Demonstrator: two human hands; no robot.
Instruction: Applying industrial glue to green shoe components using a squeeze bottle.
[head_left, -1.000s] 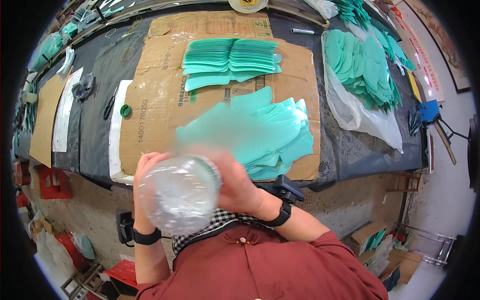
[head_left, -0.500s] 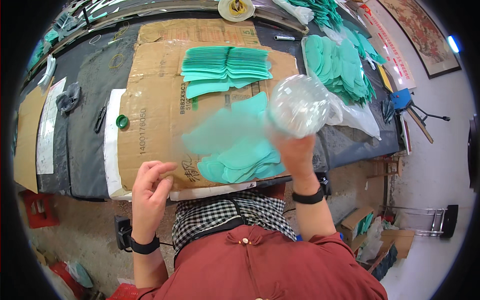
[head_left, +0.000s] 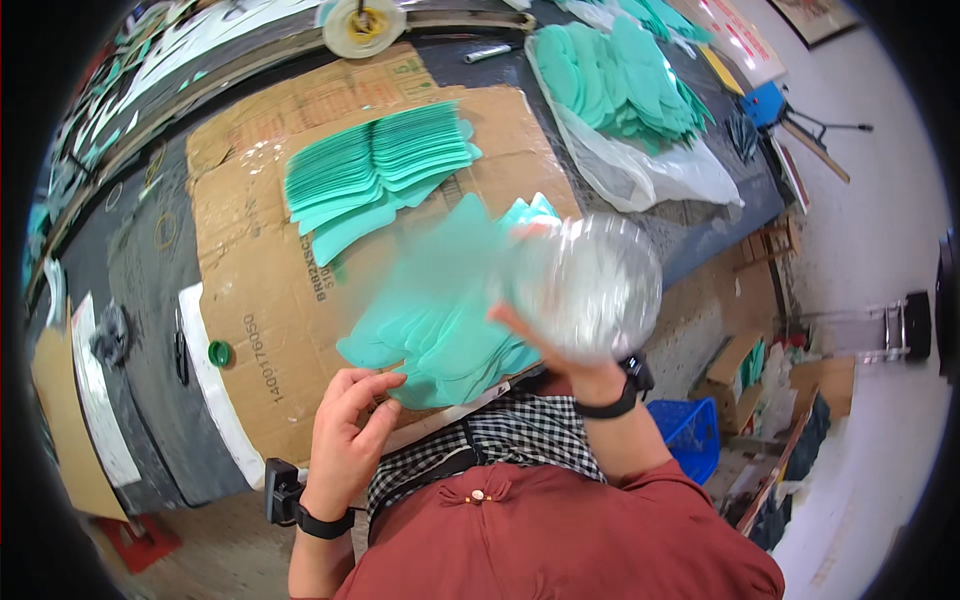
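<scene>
My right hand [head_left: 565,350] is wrapped round a clear plastic bottle [head_left: 590,290], tilted with its round base facing up at me and blurred by motion. Beneath and left of it, a loose pile of thin green insole-shaped pieces [head_left: 440,345] lies on a cardboard sheet [head_left: 240,270]. A whitish-green haze covers part of that pile, hiding the bottle's mouth. My left hand [head_left: 350,425] holds nothing; its fingers are loosely bent and apart, by the pile's near left edge. Farther back, a fanned row of green pieces [head_left: 380,165] overlaps neatly. A green bottle cap [head_left: 220,353] sits at the cardboard's left.
At the back right, more green pieces [head_left: 625,85] rest on a white plastic bag [head_left: 650,185]. A tape roll [head_left: 362,25] and a marker [head_left: 490,53] are at the back. A dark cutter [head_left: 181,350] lies left of the cardboard. A blue crate [head_left: 685,438] stands on the floor.
My view has turned, shifting the table leftward and tilting it. The bottle in my right hand has come nearer to my body. My left hand has moved right, up to the loose pile.
</scene>
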